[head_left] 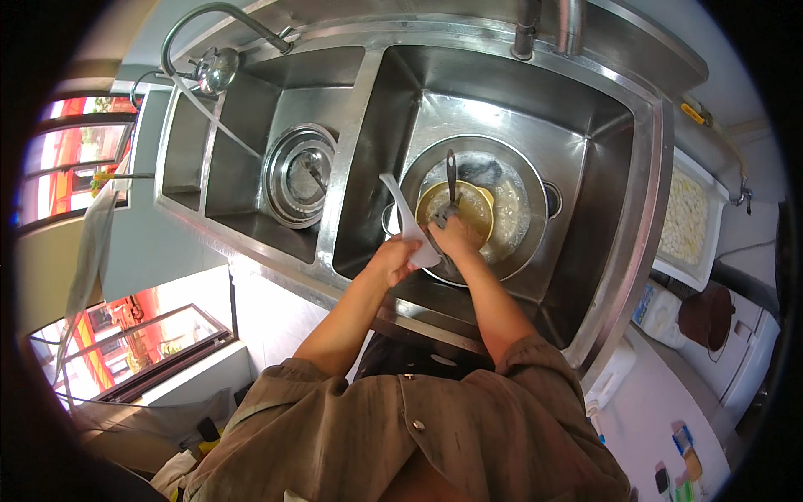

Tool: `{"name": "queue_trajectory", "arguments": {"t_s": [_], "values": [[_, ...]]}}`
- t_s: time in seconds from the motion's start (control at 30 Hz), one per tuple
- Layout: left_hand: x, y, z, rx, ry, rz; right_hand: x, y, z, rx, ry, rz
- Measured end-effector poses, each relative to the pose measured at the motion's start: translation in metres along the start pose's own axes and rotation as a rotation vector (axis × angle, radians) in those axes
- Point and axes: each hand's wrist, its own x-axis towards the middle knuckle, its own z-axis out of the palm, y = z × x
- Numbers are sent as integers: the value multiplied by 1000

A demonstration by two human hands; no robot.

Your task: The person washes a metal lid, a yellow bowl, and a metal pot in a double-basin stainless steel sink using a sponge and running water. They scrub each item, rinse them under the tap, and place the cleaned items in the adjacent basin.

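My left hand point(395, 260) grips a white plastic ladle or rice scoop point(409, 223) by its broad end, its handle pointing up and away. My right hand point(457, 237) holds a grey cloth point(444, 216) over a yellow-rimmed bowl point(470, 188). That bowl sits inside a large steel basin point(535, 251) of sudsy water, in the biggest sink compartment. A dark-handled utensil point(451, 172) leans in the bowl, its lower end hidden. Part of the cloth hangs below the right hand, beside the white ladle or scoop.
Stacked steel bowls point(300, 176) stand in the left sink compartment point(244, 194). A gooseneck faucet point(219, 9) with a pale hose point(216, 119) arches over it. To the right are a white tray point(687, 276) of pale pieces, a brown bucket point(706, 317) and a white jug point(611, 373).
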Motion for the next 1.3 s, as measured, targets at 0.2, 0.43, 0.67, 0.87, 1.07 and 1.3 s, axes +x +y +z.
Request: {"name": "queue_trajectory", "arguments": {"t_s": [0.2, 0.43, 0.67, 0.87, 1.07, 1.3], "values": [[-30, 29, -61, 167, 310, 367, 45, 43, 41, -434, 196, -14], [-27, 63, -154, -508, 359, 392, 70, 44, 54, -305, -28, -163], [-22, 42, -130, -607, 257, 457, 64, 54, 36, -288, -221, -266], [-8, 20, -58, -104, 113, 410, 54, 47, 64, -602, 97, -237], [14, -4, -46, 176, 17, 329, 52, 34, 69, -397, 170, -298], [28, -20, -22, 500, 66, 525, 26, 29, 3, 1378, -554, -232]]}}
